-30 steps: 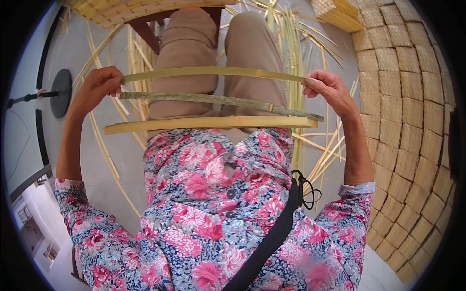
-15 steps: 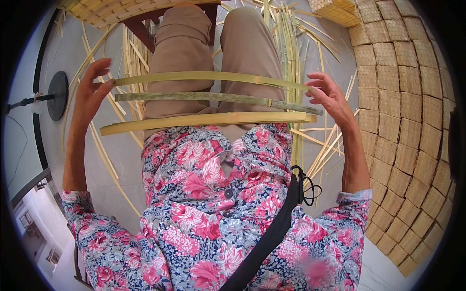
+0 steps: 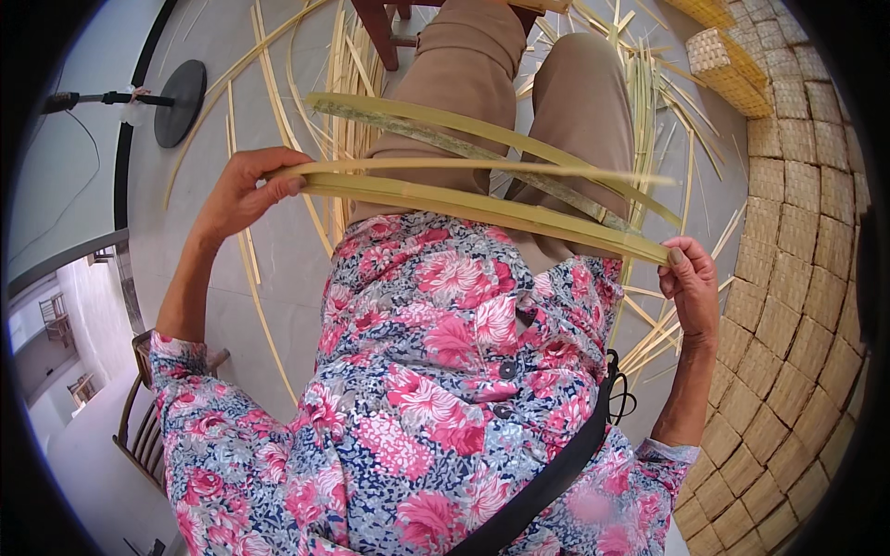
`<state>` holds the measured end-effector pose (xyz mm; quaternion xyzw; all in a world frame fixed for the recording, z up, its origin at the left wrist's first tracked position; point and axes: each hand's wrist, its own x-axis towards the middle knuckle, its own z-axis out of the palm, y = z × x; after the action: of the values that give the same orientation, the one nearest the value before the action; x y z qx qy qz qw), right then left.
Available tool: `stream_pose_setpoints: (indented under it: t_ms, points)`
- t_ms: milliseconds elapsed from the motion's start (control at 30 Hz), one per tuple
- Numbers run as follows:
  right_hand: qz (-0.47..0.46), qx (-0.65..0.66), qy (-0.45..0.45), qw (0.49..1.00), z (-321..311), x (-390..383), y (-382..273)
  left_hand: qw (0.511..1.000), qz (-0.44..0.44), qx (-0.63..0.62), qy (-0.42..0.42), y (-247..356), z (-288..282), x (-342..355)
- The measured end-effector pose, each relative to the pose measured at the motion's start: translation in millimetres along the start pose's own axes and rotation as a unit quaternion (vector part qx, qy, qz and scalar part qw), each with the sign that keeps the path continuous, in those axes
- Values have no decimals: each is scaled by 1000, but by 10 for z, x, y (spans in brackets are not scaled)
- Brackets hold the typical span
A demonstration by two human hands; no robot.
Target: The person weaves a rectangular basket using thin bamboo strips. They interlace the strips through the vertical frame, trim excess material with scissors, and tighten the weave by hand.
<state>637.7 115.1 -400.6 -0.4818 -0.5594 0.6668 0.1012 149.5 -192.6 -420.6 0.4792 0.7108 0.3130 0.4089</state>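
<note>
The left hand [image 3: 243,190] is pinching one end of a bundle of long bamboo strips [image 3: 482,199], and the right hand [image 3: 691,287] is gripping the other end, fingers closed round it. The strips are lying across the person's lap, above the floral shirt [image 3: 436,389], with loose bamboo slivers [image 3: 343,83] scattered on the floor beyond the knees.

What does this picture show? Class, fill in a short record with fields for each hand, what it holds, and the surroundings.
left hand: grips one end of the bamboo strips
right hand: grips the other end
strips: several long, flat, yellow-green, lying across the lap
floor: pale, strewn with thin splints
right side: stacked woven baskets
top left: round black stand base
</note>
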Motion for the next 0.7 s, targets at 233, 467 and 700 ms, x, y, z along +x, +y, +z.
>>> stream_pose_setpoints:
  t_ms: [233, 467, 700]
  points:
    - [-8, 19, -56, 998, -46, 1, -5, 990, -106, -56, -69, 91, -7, 97]
    - [-4, -89, -60, 994, -31, -35, -66, 992, -109, -23, -66, 11, -2, 153]
    - [-52, -40, -19, 998, -207, -23, 82, 997, 9, 39, -60, 123, 29, 209]
